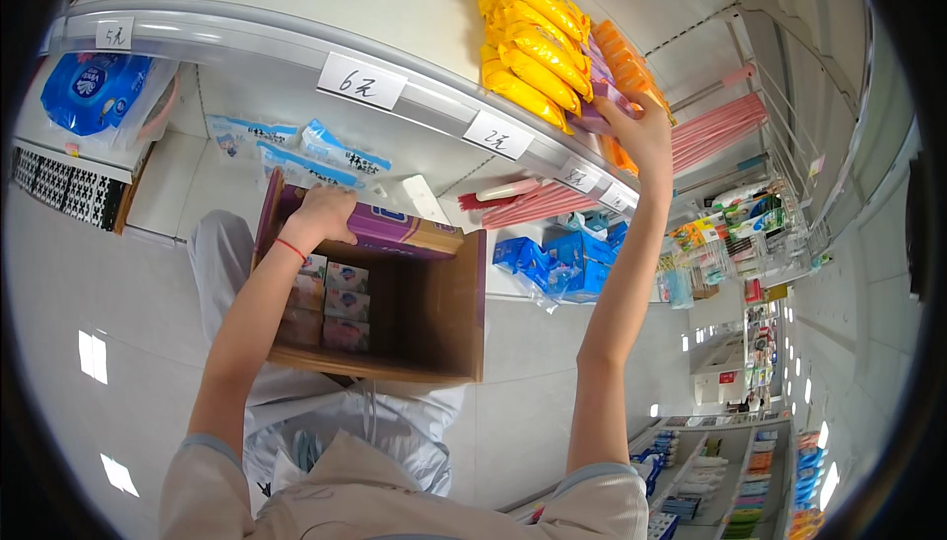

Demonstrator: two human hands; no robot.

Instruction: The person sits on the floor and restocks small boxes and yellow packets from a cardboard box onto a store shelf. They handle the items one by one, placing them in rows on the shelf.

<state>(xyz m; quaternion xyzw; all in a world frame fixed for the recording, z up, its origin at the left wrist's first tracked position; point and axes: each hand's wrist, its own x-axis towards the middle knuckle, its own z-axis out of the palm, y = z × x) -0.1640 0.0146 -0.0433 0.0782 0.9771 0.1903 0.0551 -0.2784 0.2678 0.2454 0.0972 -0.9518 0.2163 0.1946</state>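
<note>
My left hand [322, 214], with a red string at the wrist, grips the purple-printed flap of an open cardboard box [429, 366]. The box rests on my lap. Small boxed soap bars [346, 303] are stacked in its left side, while its right side shows bare cardboard. On the shelf at the upper right, my right hand [642, 129] holds a small purple pack [592, 115] at the front. To its left, yellow packets [536, 33] are piled in rows. Orange packs [629, 59] lie on its other side, partly hidden by my hand.
A shelf edge [251, 41] with handwritten price cards [362, 81] crosses in front of me. Below it lie blue-and-white plastic packets [311, 163], a red brush [477, 201], pink rods [544, 203] and blue packages [577, 259]. A blue Vinda pack [96, 92] sits at left.
</note>
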